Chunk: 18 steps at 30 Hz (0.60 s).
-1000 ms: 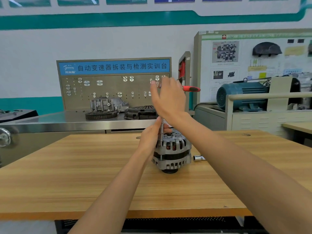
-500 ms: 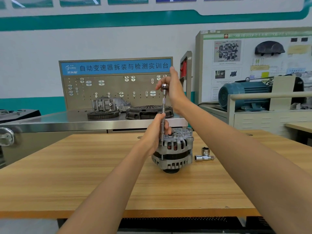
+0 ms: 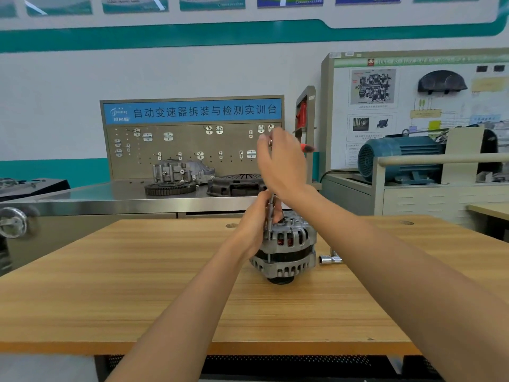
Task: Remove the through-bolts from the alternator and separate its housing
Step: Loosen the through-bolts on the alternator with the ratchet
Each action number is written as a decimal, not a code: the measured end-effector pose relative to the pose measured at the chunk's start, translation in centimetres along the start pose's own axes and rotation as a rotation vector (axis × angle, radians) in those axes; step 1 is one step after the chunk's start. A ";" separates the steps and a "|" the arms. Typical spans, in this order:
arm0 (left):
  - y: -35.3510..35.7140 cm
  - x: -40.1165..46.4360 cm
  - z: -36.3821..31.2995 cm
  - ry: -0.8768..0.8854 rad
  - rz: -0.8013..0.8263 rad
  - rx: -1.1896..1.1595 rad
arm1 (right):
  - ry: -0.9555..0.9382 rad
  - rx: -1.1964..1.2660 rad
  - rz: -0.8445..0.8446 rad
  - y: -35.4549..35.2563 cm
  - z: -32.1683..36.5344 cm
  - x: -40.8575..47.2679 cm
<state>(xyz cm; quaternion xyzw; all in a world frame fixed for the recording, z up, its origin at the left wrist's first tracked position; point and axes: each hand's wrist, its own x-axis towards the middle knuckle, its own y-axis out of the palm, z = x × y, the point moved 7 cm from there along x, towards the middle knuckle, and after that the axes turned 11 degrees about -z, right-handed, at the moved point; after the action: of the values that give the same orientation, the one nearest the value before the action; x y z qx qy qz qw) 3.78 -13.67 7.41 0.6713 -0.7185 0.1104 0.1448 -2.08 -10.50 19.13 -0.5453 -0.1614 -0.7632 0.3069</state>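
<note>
Wooden surface point(image 3: 137, 285), light grain, carrying the alternator point(image 3: 285, 250) near its middle, standing on end with the pulley side down. I log my left hand point(image 3: 257, 219) curled around the lower part of an upright metal extension bar point(image 3: 270, 216), steadying it where its tip meets the top edge of the alternator, apparently on a through-bolt head, though the bolt itself is too small for me to make out. My right hand point(image 3: 281, 161) sits higher, fingers closed on the top end of the tool, with a red-tipped handle point(image 3: 307, 147) poking out beside it; I read it as a ratchet. Two loose sockets point(image 3: 329, 259) lie on the surface just right of the alternator, partly behind my right forearm. Status, as I judge it: loosening is under way on one bolt; both housing halves are seated together with no visible gap, so separation has not begun. I see no removed bolts lying on the surface, so I take most or all of the bolt work, and the splitting of the housing, as remaining.
</note>
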 end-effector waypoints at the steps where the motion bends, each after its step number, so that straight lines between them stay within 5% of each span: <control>1: 0.0 0.0 0.0 0.011 0.004 0.004 | -0.110 -0.139 -0.045 -0.3 0.3 -0.3; 5: 0.0 0.1 0.0 0.020 0.020 -0.018 | -0.088 -0.085 -0.044 0.1 0.6 0.0; 13: -0.2 0.1 0.5 -0.014 0.012 0.006 | 0.887 1.206 0.125 2.5 -1.9 0.9; 16: -0.3 0.1 0.6 0.019 0.014 0.004 | 0.885 1.168 0.104 2.5 -1.9 1.0; 18: -0.5 0.1 0.7 0.035 0.017 -0.015 | 0.691 0.821 0.072 1.8 -1.6 0.9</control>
<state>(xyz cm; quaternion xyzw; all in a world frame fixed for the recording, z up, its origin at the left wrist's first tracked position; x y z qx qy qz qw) 4.20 -14.05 6.80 0.6622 -0.7222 0.1180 0.1612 -2.26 -13.04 19.26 -0.1029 -0.3173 -0.7611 0.5563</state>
